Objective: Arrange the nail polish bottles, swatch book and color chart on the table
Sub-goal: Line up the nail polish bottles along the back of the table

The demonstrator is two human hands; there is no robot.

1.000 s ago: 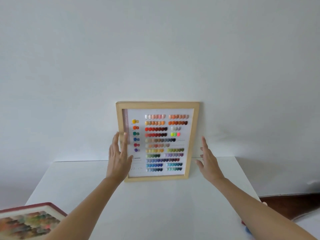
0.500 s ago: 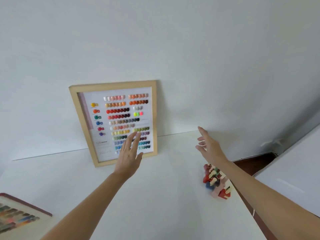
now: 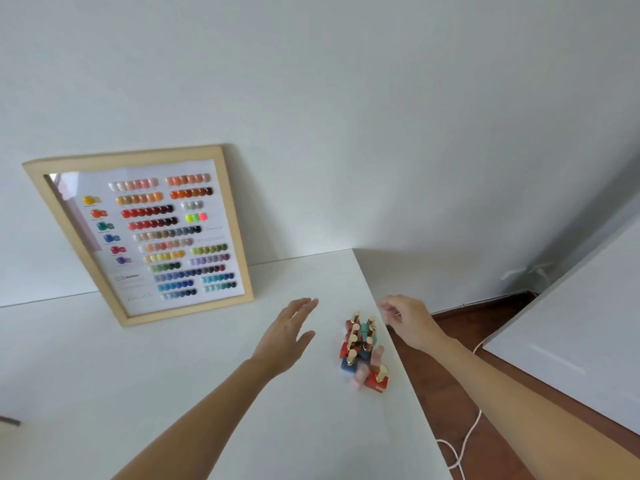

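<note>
A white desk (image 3: pixel 173 375) meets a white wall. In the head view the nail polish bottles (image 3: pixel 362 351) cluster between both grips, untouched. The left hand (image 3: pixel 285 336) hovers spread; the right hand (image 3: pixel 408 322) hangs loosely curled (holding nothing). The framed color chart (image 3: pixel 138 233) leans beyond the left grip.

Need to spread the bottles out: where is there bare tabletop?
Bare: the table in front of the color chart, left of the left hand. Crowded: the right edge, where the nail polish bottles cluster under the right hand.
</note>
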